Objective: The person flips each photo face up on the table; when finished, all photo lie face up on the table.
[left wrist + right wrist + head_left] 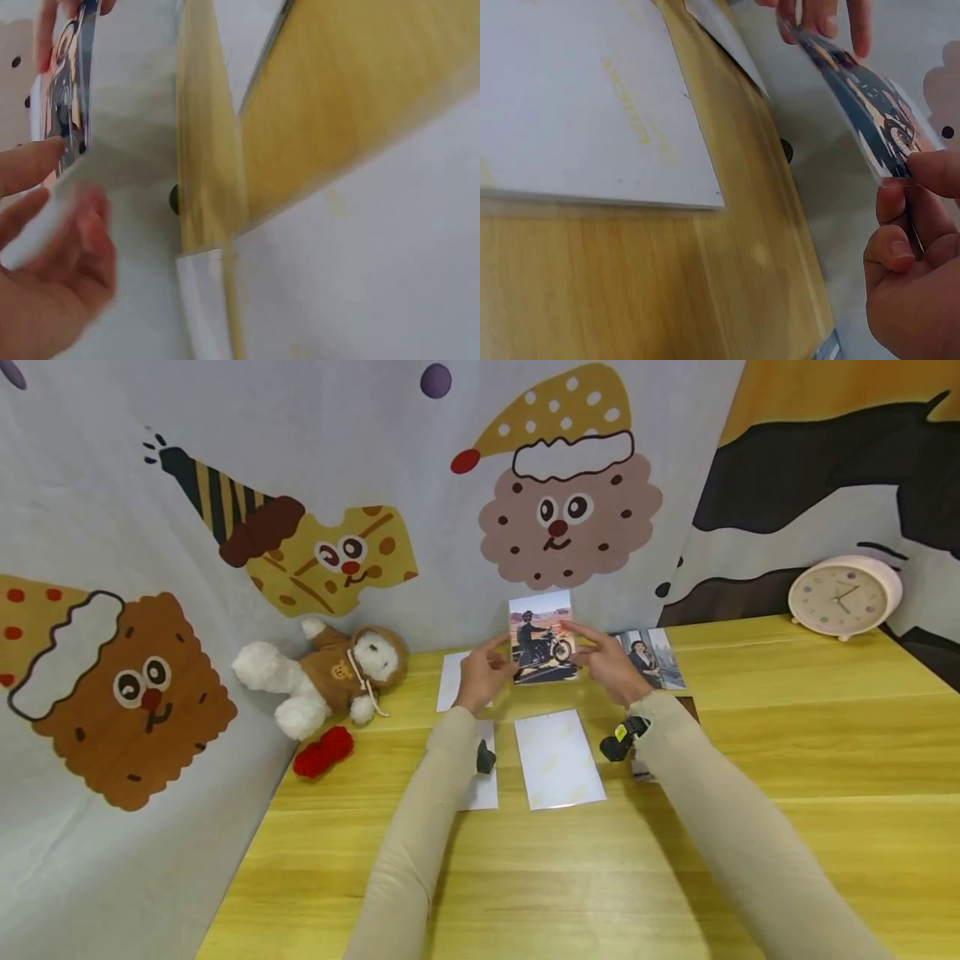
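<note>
A photo card of a rider on a motorcycle [542,639] is held up at the far edge of the table, picture side towards me. My left hand [483,675] pinches its left edge, and my right hand [606,662] pinches the right edge between thumb and fingers, as the right wrist view shows. Below it lies a white card [560,758] with pale yellow print. Another white card [452,677] is behind my left hand, and a third white card [483,785] is partly under my left forearm. Beside my right hand lies a photo card of a person in dark clothes [654,658].
A plush toy in a brown hoodie [330,672] lies at the back left, with a red yarn bundle [324,752] in front. A pink round clock [845,597] stands at the back right. Another card [642,769] is mostly hidden under my right wrist. A printed cloth hangs behind.
</note>
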A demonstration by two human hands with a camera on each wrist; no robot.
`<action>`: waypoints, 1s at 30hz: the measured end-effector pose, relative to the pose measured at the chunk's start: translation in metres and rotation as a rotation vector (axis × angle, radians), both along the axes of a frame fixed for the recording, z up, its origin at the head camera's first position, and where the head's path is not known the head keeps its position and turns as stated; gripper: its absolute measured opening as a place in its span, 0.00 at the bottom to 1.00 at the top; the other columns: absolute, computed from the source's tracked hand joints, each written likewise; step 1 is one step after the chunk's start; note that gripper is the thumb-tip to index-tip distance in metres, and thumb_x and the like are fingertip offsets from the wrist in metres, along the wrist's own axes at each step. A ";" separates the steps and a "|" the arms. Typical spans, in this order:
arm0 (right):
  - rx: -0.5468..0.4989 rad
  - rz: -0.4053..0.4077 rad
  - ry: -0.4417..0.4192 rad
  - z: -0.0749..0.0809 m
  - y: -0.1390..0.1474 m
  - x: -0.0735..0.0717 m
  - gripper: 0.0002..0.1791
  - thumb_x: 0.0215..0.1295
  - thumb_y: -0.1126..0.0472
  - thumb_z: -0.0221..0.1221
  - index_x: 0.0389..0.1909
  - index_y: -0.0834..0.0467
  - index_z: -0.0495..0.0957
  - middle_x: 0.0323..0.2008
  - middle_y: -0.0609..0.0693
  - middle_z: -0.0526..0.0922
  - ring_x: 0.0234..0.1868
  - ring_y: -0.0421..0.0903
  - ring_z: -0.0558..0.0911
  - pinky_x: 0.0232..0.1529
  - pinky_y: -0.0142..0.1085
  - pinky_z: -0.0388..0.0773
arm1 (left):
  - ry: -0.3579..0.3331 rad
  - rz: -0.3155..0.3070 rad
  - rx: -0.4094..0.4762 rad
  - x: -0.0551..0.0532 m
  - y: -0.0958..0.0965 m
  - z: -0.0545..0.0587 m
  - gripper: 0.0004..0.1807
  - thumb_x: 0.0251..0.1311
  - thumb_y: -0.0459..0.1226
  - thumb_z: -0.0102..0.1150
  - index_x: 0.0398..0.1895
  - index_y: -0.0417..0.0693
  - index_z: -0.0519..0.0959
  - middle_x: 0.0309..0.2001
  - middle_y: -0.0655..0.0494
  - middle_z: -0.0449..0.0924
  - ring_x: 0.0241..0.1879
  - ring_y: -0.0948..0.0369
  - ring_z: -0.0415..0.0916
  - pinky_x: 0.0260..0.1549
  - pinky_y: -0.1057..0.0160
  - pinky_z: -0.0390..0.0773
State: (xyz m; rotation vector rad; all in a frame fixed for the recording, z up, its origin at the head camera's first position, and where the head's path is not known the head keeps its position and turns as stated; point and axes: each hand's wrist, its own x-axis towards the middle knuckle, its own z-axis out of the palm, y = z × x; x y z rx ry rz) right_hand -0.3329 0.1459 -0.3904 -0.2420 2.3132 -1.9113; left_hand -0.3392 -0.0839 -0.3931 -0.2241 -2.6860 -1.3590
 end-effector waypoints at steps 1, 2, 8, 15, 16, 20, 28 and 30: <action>0.006 -0.002 -0.009 0.003 0.000 0.002 0.37 0.74 0.72 0.46 0.78 0.40 0.56 0.80 0.48 0.56 0.34 0.41 0.72 0.23 0.29 0.66 | 0.009 0.001 0.024 0.000 0.000 -0.001 0.31 0.63 0.35 0.67 0.69 0.59 0.74 0.50 0.46 0.86 0.50 0.51 0.85 0.49 0.55 0.85; 0.013 -0.002 -0.016 0.007 0.000 0.006 0.37 0.74 0.73 0.46 0.79 0.41 0.56 0.80 0.49 0.55 0.37 0.41 0.73 0.24 0.29 0.66 | 0.026 0.003 0.035 -0.001 0.001 -0.002 0.30 0.62 0.34 0.67 0.68 0.58 0.74 0.46 0.47 0.88 0.46 0.53 0.86 0.46 0.58 0.86; 0.168 0.012 0.001 0.008 0.000 0.006 0.36 0.73 0.72 0.48 0.78 0.46 0.58 0.80 0.49 0.56 0.71 0.58 0.69 0.53 0.41 0.79 | 0.051 0.028 0.036 -0.003 0.008 -0.004 0.29 0.59 0.29 0.68 0.65 0.50 0.78 0.39 0.47 0.89 0.38 0.54 0.88 0.42 0.60 0.86; 0.510 0.007 0.082 -0.005 0.004 -0.008 0.32 0.72 0.66 0.52 0.75 0.47 0.65 0.55 0.64 0.82 0.20 0.44 0.68 0.22 0.35 0.66 | -0.061 0.022 -0.038 -0.006 0.013 -0.005 0.32 0.57 0.29 0.68 0.67 0.45 0.75 0.38 0.48 0.90 0.45 0.51 0.86 0.66 0.52 0.74; 0.542 0.018 0.080 -0.005 0.004 -0.008 0.31 0.71 0.66 0.51 0.75 0.48 0.65 0.54 0.64 0.82 0.19 0.43 0.67 0.21 0.35 0.65 | -0.079 0.018 -0.043 -0.006 0.013 -0.006 0.32 0.57 0.29 0.68 0.67 0.44 0.74 0.39 0.47 0.90 0.47 0.50 0.85 0.65 0.52 0.75; 0.638 0.070 0.060 -0.007 0.004 -0.010 0.31 0.70 0.66 0.50 0.75 0.52 0.65 0.66 0.59 0.76 0.21 0.41 0.69 0.22 0.33 0.66 | -0.158 0.011 -0.091 -0.008 0.015 -0.011 0.31 0.57 0.31 0.69 0.67 0.44 0.74 0.41 0.47 0.90 0.52 0.50 0.83 0.65 0.52 0.75; 0.772 0.122 0.039 -0.009 0.001 -0.012 0.31 0.65 0.68 0.47 0.71 0.56 0.69 0.66 0.66 0.75 0.13 0.37 0.55 0.18 0.31 0.58 | -0.219 0.038 -0.238 -0.009 0.023 -0.013 0.29 0.57 0.37 0.70 0.63 0.42 0.75 0.55 0.44 0.83 0.55 0.48 0.80 0.57 0.54 0.80; 0.773 0.130 0.030 -0.009 0.000 -0.012 0.31 0.66 0.68 0.47 0.71 0.56 0.69 0.67 0.66 0.74 0.13 0.37 0.55 0.18 0.31 0.58 | -0.218 0.062 -0.278 -0.008 0.026 -0.012 0.30 0.57 0.37 0.71 0.62 0.41 0.75 0.59 0.42 0.81 0.58 0.46 0.78 0.60 0.52 0.79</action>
